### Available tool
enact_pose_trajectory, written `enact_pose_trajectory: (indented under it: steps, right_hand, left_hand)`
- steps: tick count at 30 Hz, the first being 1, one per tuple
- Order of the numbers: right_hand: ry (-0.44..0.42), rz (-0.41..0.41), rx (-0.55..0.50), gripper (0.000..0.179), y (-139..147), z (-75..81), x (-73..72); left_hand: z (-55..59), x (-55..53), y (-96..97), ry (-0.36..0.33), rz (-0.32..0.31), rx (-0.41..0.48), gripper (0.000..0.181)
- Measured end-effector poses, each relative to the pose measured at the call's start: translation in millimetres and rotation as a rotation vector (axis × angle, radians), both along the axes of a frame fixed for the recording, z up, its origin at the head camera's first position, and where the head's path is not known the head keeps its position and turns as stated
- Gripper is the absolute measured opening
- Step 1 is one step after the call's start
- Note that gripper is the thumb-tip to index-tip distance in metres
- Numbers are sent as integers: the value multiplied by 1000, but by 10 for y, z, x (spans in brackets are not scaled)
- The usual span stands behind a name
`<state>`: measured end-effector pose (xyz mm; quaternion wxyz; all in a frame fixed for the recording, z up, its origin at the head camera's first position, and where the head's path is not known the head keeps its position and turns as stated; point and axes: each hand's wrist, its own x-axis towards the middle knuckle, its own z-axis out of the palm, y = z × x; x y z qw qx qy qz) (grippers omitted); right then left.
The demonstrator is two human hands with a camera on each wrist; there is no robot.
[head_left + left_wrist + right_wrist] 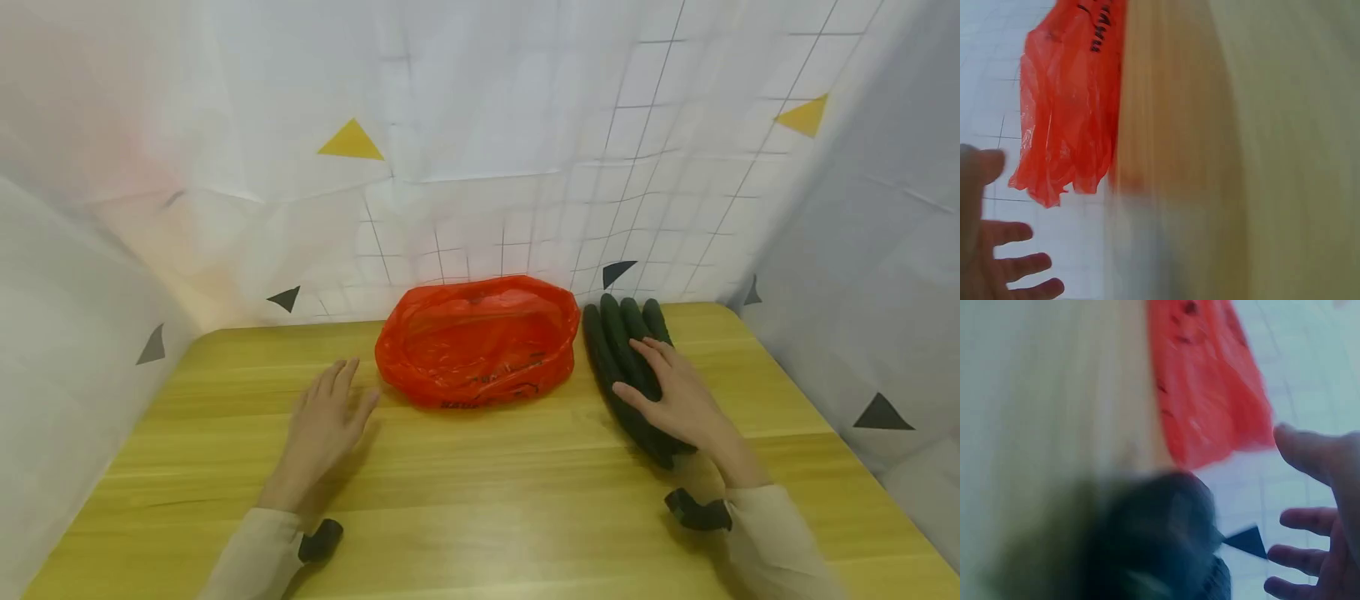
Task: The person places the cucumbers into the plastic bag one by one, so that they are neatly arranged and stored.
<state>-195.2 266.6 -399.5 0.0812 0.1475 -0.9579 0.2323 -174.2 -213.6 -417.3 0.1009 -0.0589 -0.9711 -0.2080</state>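
The person's left hand [322, 421] is over the near left side of the table, fingers extended and thumb well away from them, holding nothing. The right hand [678, 396] is spread too, thumb apart from the fingers, with nothing in its grasp. It is over the dark green cucumbers [626, 362]; whether any finger touches them, I can't tell.

Four cucumber tips show at the far end, the cucumbers lying side by side and slanting toward the person's right at the near end. Just to their left sits a red plastic bag [480, 387], its wide mouth gaping upward, its rim crumpled and black print on its front. The left hand is near the bag's left side, apart from it.

Both arms wear pale sleeves [251, 554], with a black piece [321, 542] at the left wrist and another [699, 510] at the right. Under everything is the yellowish wooden table [480, 500]. Behind rises a white sheet [480, 125] with grid lines, dotted with yellow triangles [352, 142] and dark ones [618, 272].
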Motion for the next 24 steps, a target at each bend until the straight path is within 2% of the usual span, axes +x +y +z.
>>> enact_pose_trajectory:
  steps: [4,6,12,18,21,24]
  right_hand:
    - [-107,-18,-124,77,234,95,-38]
    - [-145,-27,-182,75,361,125,-65]
    - [-327,-62,-376,72,753,157,-130]
    - [-412,-88,-419,75,951,71,-215]
    - [-457,-89,-426,76,982,8,-263]
    - [-499,-70,-437,77,1001,-59,-333]
  left_hand:
    - [1,-31,15,-33,38,280,63]
    - [-10,-66,34,-28,71,390,61]
    - [-129,-257,164,39,132,615,58]
    - [-224,-415,284,34,231,849,58]
    - [-240,-511,320,35,230,1007,58]
    - [-251,-610,353,17,201,1148,57]
